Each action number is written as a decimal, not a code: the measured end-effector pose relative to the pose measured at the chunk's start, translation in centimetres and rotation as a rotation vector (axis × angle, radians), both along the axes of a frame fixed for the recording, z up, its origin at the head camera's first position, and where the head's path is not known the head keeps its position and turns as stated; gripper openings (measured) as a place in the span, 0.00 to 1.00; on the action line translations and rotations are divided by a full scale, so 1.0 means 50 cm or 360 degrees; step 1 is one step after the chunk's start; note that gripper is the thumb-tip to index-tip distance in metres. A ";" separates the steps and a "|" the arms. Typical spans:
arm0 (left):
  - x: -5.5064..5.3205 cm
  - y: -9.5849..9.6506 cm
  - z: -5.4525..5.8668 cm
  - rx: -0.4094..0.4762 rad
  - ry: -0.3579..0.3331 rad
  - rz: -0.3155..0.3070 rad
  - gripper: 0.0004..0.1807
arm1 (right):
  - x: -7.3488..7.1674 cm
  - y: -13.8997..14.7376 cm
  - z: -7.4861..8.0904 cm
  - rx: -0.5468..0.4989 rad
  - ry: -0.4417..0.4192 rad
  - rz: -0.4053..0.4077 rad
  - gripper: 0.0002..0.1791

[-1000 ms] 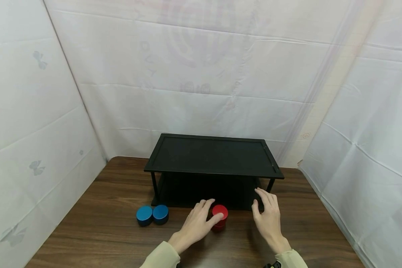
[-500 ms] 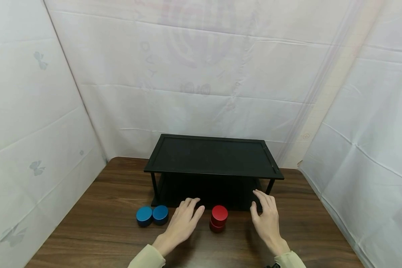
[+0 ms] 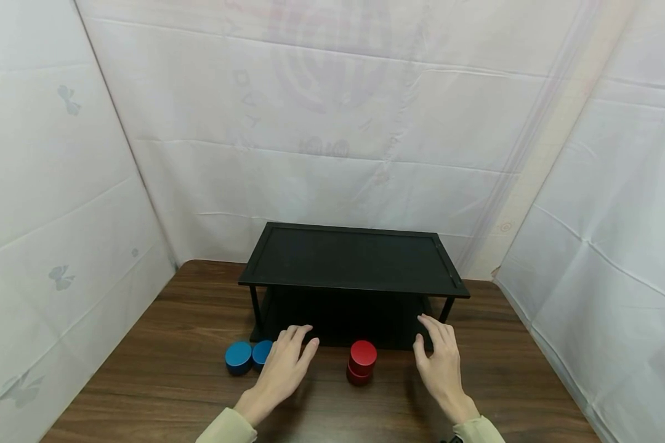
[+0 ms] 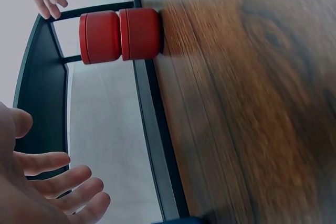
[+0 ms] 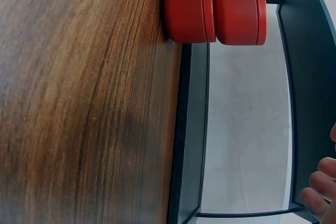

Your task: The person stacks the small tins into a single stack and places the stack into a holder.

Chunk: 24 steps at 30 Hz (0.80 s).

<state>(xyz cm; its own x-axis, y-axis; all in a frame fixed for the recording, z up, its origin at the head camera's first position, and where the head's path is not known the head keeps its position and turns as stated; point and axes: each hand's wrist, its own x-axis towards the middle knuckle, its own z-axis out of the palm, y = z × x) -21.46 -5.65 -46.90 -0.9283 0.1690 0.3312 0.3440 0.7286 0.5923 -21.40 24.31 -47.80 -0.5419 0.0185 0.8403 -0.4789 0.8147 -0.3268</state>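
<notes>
Two red round tins [image 3: 362, 355] stand stacked one on the other in front of the black rack, and both show fully in the left wrist view as red tins [image 4: 123, 35]. My left hand [image 3: 284, 364] hovers to their left with relaxed, spread fingers and holds nothing. Just beyond it are two blue round tins [image 3: 238, 357] side by side; the left hand partly covers the right one. On the other side of the stack, my right hand [image 3: 441, 363] stays apart from the tins near the rack's right post, fingers loosely bent around nothing.
A black two-tier rack [image 3: 351, 257] stands at the back of the brown wooden table [image 3: 172, 381]. Its lower shelf [image 3: 343, 314] lies just behind the red stack. White sheeting [image 3: 332, 123] hangs behind and at both sides.
My left hand has drawn away from the red stack to the left, toward the blue tins. The right hand has barely moved, and the red tins stay stacked.
</notes>
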 end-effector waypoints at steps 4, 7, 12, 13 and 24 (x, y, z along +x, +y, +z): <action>-0.001 -0.015 -0.002 0.0018 0.0018 0.0038 0.27 | 0.000 0.000 -0.001 -0.0003 -0.0005 0.0000 0.22; -0.001 -0.026 -0.004 0.0025 0.0031 0.0064 0.26 | 0.000 0.000 -0.001 -0.0004 -0.0002 0.0000 0.22; -0.001 -0.044 -0.005 0.0047 0.0060 0.0100 0.25 | 0.000 0.000 -0.001 -0.0002 0.0002 0.0004 0.23; -0.001 -0.047 -0.005 0.0052 0.0063 0.0106 0.25 | 0.000 0.000 -0.001 -0.0001 0.0001 0.0004 0.23; 0.001 -0.073 -0.006 0.0052 0.0072 0.0160 0.25 | 0.000 -0.003 0.003 -0.0002 -0.0001 0.0015 0.23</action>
<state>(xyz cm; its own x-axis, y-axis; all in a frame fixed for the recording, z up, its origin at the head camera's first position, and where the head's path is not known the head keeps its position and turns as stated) -21.39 -9.32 -47.19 -0.9241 0.0644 0.3768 0.2971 0.7413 0.6018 -21.41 24.17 -47.65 -0.5424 0.0143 0.8400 -0.4866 0.8097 -0.3280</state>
